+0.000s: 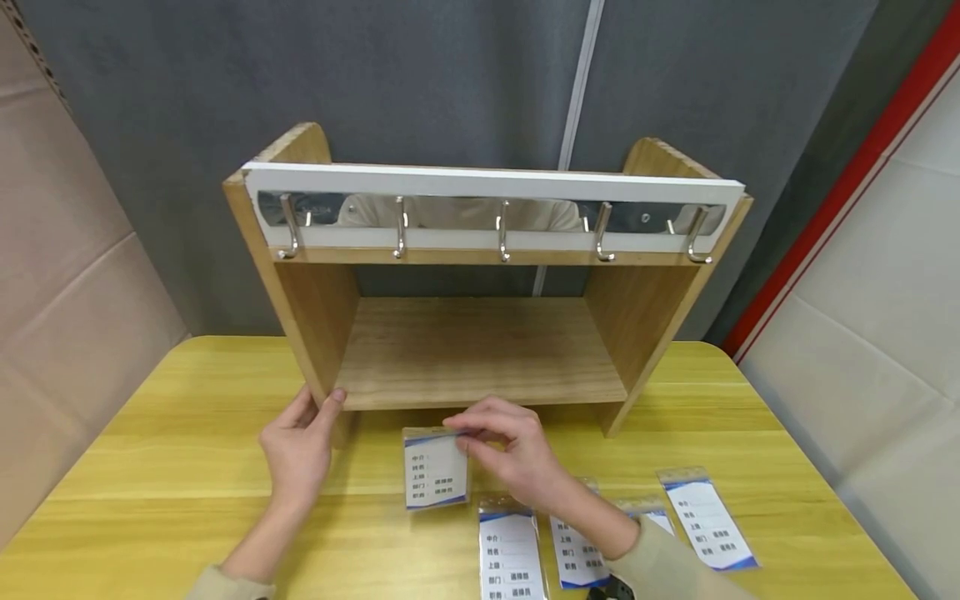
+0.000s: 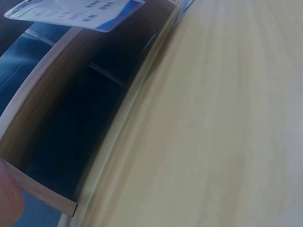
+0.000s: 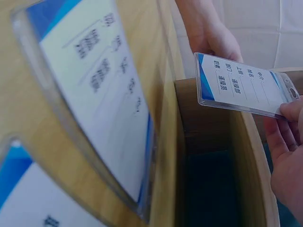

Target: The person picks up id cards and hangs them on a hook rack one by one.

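Note:
My right hand (image 1: 521, 454) pinches a clear-sleeved name badge (image 1: 433, 473) by its top right corner, in front of the shelf's lower board. In the right wrist view this badge (image 3: 236, 85) hangs past the fingertips, its blue-and-white printed card facing out. At the lower left of the small wooden shelf rack (image 1: 480, 350), my left hand (image 1: 296, 454) grips the side panel, thumb at the front edge. Only a blurred bit of the left hand (image 2: 9, 201) enters its own wrist view. A metal strip with several hooks (image 1: 504, 233) runs across the rack's upper front.
Several more badges (image 1: 708, 521) lie on the yellow wood-grain table (image 1: 150, 492) at front right, some partly behind the right forearm. A small black object (image 1: 613, 590) shows at the bottom edge. A grey partition (image 1: 450, 83) stands behind the rack.

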`<action>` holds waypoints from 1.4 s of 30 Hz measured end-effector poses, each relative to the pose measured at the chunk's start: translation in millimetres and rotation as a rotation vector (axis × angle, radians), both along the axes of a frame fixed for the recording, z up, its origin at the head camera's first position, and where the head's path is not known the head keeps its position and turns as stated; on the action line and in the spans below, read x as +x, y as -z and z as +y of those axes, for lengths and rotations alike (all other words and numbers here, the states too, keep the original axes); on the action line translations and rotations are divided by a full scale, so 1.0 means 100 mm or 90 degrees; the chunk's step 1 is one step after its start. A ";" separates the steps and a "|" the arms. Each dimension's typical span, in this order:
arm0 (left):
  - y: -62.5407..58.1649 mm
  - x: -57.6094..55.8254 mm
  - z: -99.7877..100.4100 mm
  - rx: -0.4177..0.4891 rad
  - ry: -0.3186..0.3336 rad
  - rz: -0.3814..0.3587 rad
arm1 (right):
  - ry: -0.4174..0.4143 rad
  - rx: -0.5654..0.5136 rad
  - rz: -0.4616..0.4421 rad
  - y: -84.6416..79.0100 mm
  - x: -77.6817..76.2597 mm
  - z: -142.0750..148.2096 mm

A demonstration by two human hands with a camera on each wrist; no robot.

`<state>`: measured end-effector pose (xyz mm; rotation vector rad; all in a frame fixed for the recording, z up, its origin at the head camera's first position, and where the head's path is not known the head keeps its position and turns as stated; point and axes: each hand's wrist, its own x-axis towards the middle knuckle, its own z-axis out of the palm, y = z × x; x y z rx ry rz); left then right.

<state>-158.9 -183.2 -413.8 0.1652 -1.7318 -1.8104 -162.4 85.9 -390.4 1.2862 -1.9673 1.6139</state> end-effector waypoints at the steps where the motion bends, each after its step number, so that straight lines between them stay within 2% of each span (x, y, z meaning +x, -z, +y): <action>1: 0.00 0.00 0.00 0.001 0.000 0.001 | 0.001 -0.006 0.008 -0.01 -0.01 -0.01; 8: 0.01 0.00 -0.01 0.000 -0.004 0.010 | 0.010 -0.023 0.037 -0.09 -0.04 -0.05; 15: 0.02 -0.02 0.00 -0.001 -0.008 0.011 | 0.004 -0.050 0.036 -0.17 -0.07 -0.07; 20: 0.02 -0.01 0.00 0.001 -0.004 0.010 | 0.022 -0.067 0.052 -0.24 -0.10 -0.05; 25: 0.01 -0.01 0.01 0.008 -0.003 0.010 | 0.029 -0.088 0.038 -0.37 -0.12 -0.07; 34: 0.02 -0.02 0.05 0.021 -0.015 0.041 | 0.060 -0.143 0.016 -0.57 -0.16 -0.09; 38: 0.01 -0.02 0.06 0.027 -0.022 0.047 | 0.059 -0.164 -0.004 -0.63 -0.18 -0.11; 42: 0.03 -0.02 0.06 0.021 -0.028 0.054 | 0.050 -0.162 0.005 -0.68 -0.20 -0.13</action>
